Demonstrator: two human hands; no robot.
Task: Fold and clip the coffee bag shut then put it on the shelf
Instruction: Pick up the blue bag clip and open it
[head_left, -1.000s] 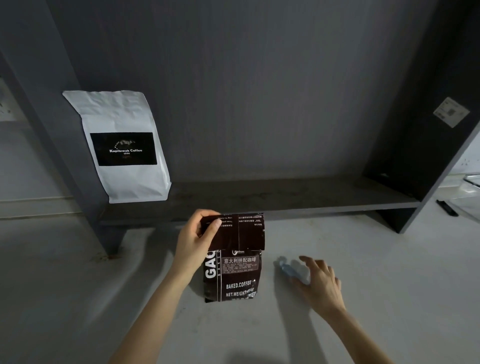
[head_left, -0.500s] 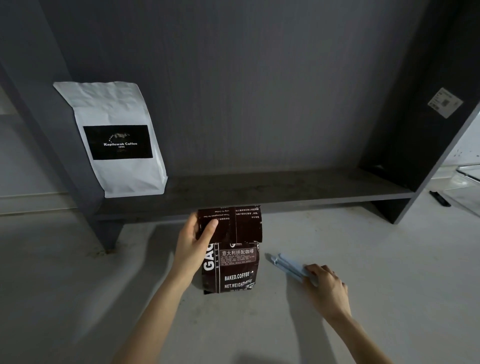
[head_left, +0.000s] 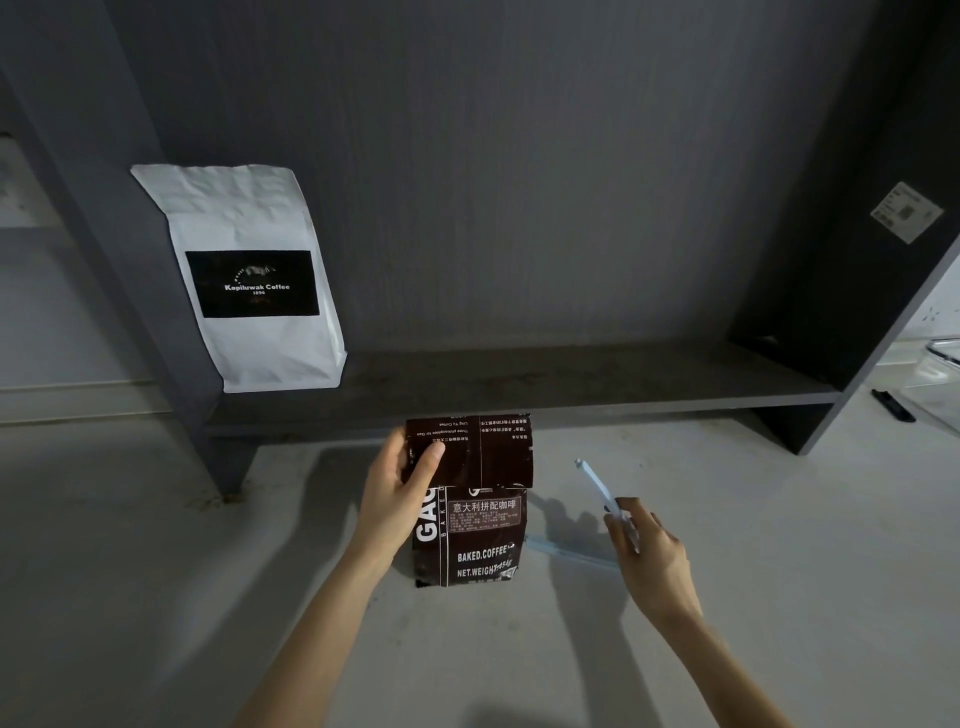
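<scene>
Your left hand (head_left: 397, 501) fingers (head_left: 428, 460) pinch the folded flap of the bag (head_left: 470, 501), standing on the desk (head_left: 156, 571) at lower centre, below the shelf (head_left: 571, 384). Your right hand (head_left: 647, 558) holds the pale clip (head_left: 597, 486), raised. The bag looks full and crinkly, likely springy at the fold; keep gripping the flap's corner. It is dark brown with white print.

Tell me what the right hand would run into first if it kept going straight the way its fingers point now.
The right hand, holding the pale blue clip, points up and left. The clip's tip would probably meet the folded top of the dark coffee bag first, or else the shelf edge behind it; depth is unclear.
</scene>
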